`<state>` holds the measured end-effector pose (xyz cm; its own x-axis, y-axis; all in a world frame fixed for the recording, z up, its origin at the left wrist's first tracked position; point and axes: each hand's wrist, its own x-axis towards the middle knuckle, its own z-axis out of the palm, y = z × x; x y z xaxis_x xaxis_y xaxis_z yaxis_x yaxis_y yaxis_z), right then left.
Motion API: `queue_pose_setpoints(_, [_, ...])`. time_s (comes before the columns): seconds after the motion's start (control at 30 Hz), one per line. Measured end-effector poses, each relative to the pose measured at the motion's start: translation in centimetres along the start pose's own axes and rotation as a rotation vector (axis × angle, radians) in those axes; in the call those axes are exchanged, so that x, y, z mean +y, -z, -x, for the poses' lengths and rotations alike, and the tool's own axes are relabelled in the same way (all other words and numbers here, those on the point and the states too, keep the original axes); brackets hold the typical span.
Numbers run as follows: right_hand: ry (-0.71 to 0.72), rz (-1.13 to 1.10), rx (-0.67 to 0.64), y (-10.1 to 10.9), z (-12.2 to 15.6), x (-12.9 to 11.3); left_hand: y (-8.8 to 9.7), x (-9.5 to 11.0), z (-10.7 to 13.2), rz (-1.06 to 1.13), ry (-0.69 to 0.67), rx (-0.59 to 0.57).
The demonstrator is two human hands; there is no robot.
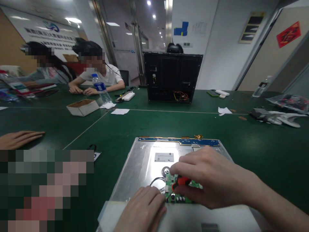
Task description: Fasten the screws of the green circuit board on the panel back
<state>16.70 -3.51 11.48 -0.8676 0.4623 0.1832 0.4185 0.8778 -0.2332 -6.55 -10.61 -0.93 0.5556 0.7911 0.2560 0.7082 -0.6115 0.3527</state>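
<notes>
A green circuit board [169,180] lies on the back of a silver display panel [131,167]. My right hand [205,177] reaches over the board from the right, its fingers closed around a screwdriver with a red and black handle [182,182]. The tip of the screwdriver points down to the left, toward the board's lower left part. At that left edge is my left hand [145,206], its fingers bent and pressed together; what they hold, if anything, is hidden. Thin dark wires [156,179] arc from the board's left side. A blue circuit strip [164,140] runs along the panel's far edge.
On the green table [135,124] stands a black monitor casing [172,77] at the back. A white open box [83,108] and a water bottle [100,88] are back left. A grey-white tool-like object [277,116] lies at right. Another person's hand [21,138] rests at left; two people sit beyond.
</notes>
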Motion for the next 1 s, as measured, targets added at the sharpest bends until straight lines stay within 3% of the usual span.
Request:
queue_pose_setpoints(0.27, [-0.003, -0.089, -0.044, 0.47, 0.21, -0.22, -0.08, -0.09, -0.10, 0.000, -0.001, 0.023])
queue_pose_setpoints(0.57, [-0.003, 0.014, -0.032, 0.11, 0.05, -0.21, 0.50, 0.48, -0.15, 0.028, 0.040, -0.027])
queue_pose_setpoints(1.0, [-0.024, 0.006, -0.044, 0.28, -0.06, -0.21, -0.12, 0.04, -0.09, 0.001, 0.013, 0.013])
